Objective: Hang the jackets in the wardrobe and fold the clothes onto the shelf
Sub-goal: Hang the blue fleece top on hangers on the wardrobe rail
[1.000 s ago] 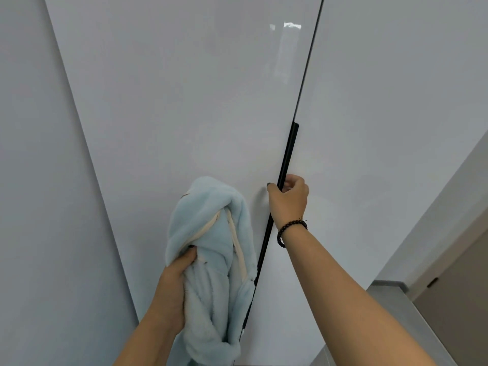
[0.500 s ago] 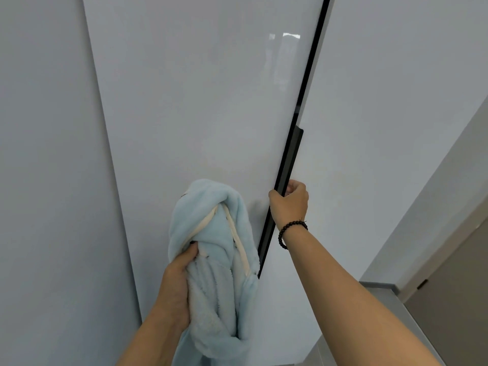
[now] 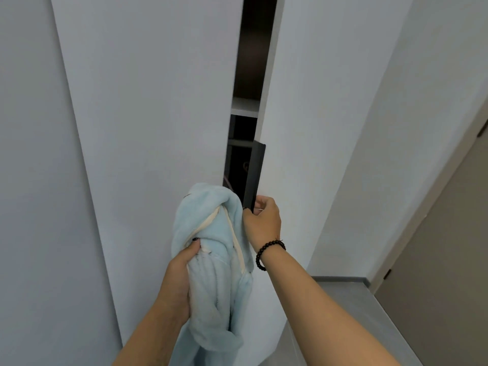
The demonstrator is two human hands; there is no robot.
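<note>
The right hand (image 3: 261, 220) grips the long black handle (image 3: 254, 175) on the edge of a white wardrobe door (image 3: 317, 128), ajar by a narrow dark gap. The left hand (image 3: 182, 273) clutches a fluffy pale-blue jacket (image 3: 214, 273) bunched just beside that gap.

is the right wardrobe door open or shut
Partly open. The right wardrobe door stands ajar, leaving a dark gap that shows a white shelf inside. The right hand grips its black handle.

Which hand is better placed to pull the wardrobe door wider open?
The right hand. It already grips the lower end of the dark handle on the right door, which stands ajar. The left hand is busy holding the light blue fleece jacket.
</note>
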